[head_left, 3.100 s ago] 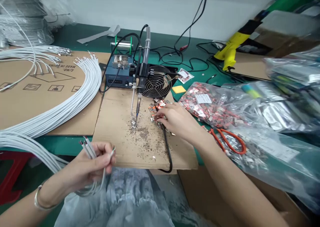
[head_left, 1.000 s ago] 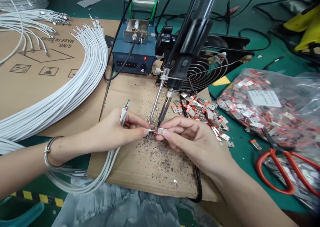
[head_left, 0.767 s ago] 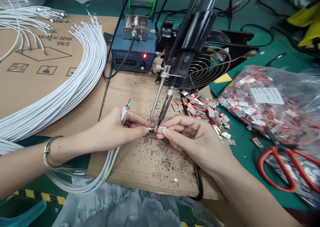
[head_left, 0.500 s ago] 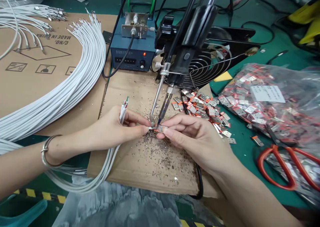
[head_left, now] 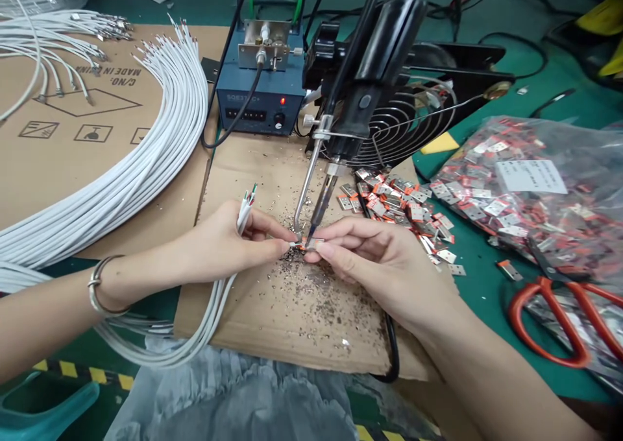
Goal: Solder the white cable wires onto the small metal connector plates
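My left hand (head_left: pixel 243 243) is closed on several white cables (head_left: pixel 217 305); one cable's end is pinched between thumb and forefinger, and other stripped ends stick up above the hand. Between thumb and fingers, my right hand (head_left: pixel 374 259) grips a small metal USB connector (head_left: pixel 314 242) with an orange part. Cable end and connector meet just under the tip of a soldering iron (head_left: pixel 324 201). A thin bent metal tube (head_left: pixel 305 191) comes down beside the iron, close to my left fingertips. Whether the tip touches the joint is too small to tell.
A pile of connectors (head_left: pixel 389 201) lies right of the iron, before a black fan (head_left: pixel 409 126). Farther right are a bag of connectors (head_left: pixel 516 194) and red-handled scissors (head_left: pixel 540 292). A blue solder feeder (head_left: pixel 257 97) stands behind; a white cable bundle (head_left: pixel 160 149) lies left.
The view has shifted slightly, so most things appear a little farther right. Both hands keep their grips under the iron, with little visible movement.
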Demonstrator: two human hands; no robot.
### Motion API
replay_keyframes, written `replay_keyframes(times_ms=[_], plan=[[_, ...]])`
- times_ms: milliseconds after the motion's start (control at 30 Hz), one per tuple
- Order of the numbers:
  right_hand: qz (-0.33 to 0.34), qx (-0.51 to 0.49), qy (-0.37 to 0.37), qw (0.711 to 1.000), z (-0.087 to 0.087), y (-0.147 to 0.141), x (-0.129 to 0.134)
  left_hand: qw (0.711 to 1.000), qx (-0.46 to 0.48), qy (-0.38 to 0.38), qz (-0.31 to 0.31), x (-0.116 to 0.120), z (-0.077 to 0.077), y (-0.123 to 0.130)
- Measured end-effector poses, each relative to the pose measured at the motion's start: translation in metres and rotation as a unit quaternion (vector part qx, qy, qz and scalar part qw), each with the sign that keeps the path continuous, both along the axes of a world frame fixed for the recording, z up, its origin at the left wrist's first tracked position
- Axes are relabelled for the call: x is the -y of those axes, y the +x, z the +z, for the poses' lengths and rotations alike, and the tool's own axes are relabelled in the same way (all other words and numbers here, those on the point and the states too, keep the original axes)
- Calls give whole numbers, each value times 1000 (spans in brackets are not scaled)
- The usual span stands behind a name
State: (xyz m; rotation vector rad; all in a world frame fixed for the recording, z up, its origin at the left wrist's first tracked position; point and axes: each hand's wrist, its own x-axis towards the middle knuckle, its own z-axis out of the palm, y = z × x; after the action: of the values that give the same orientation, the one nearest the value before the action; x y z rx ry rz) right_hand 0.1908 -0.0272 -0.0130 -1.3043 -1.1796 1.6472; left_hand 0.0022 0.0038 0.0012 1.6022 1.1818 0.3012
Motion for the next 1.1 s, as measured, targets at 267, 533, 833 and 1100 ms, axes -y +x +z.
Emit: replay_keyframes(times_ms=[267, 533, 833, 1100], plan=[[10, -19, 1, 1000, -2, 3, 0, 999, 40, -21, -5, -1, 4, 1], [11, -12, -4, 1000, 0, 2, 0, 999, 33, -35, -2, -1, 3, -1], [18, -39, -11, 999, -3, 4, 0, 998, 41, -48, 3, -3, 2, 1], [1, -15, -14, 1000, -1, 1, 0, 999, 38, -35, -4, -3, 0, 1]])
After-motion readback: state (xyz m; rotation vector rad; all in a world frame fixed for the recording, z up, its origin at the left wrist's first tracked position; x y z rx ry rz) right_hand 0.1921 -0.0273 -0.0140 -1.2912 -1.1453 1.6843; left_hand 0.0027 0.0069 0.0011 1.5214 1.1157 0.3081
